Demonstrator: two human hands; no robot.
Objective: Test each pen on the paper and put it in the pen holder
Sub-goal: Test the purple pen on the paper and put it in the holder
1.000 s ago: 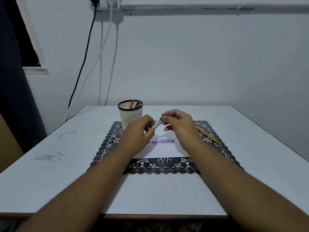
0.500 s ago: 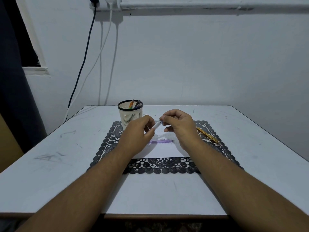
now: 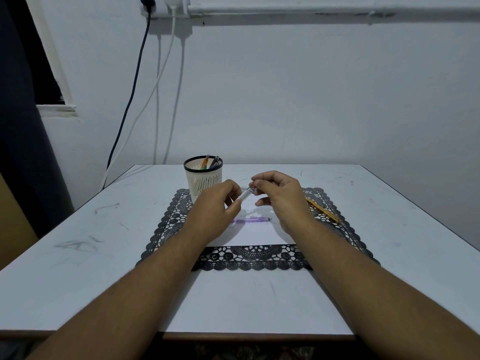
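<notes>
A white pen point(image 3: 245, 195) hangs above the paper point(image 3: 255, 233), held between both hands. My left hand point(image 3: 218, 211) grips its lower barrel, and my right hand point(image 3: 280, 196) pinches its upper end with thumb and fingertips. A purple pen point(image 3: 251, 220) lies flat across the paper under my hands. To the right, a yellow pencil-like pen point(image 3: 323, 211) lies on the black lace mat point(image 3: 168, 224). The white mesh pen holder point(image 3: 203, 178) stands at the mat's back left corner with several pens inside.
The white table point(image 3: 78, 245) ends at a wall behind the holder. Cables point(image 3: 155, 100) hang down the wall at back left. A dark curtain point(image 3: 18, 141) fills the left edge. The table's front edge point(image 3: 254, 335) lies close to me.
Barely anything has moved; both hands stay on the white pen above the paper, with only slight shifting of my right fingers at its upper end.
</notes>
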